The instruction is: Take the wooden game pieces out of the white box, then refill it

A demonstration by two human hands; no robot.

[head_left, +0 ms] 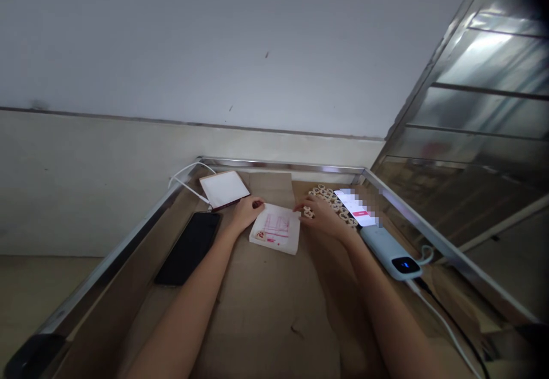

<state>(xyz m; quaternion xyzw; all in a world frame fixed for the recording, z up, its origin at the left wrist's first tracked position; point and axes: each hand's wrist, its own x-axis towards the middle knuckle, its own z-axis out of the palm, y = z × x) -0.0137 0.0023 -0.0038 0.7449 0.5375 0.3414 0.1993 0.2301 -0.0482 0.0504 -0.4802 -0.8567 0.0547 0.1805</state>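
Left hand (246, 210) lying loosely curled, grasping nothing, fingertips on the top left corner of a white pad (277, 229) with pink print. Right hand (319, 214) just beside the pad's right edge, fingers pinching a small pale piece (307, 212). Beyond it, more pieces (337, 203) heaped on the bench (266, 310). Further right, lit phone (355, 204) and blue power bank (388, 251). Left: black phone (189, 247), white box (223, 189).

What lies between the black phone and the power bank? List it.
In the head view: the left hand, a white printed pad and the right hand, on brown cardboard.
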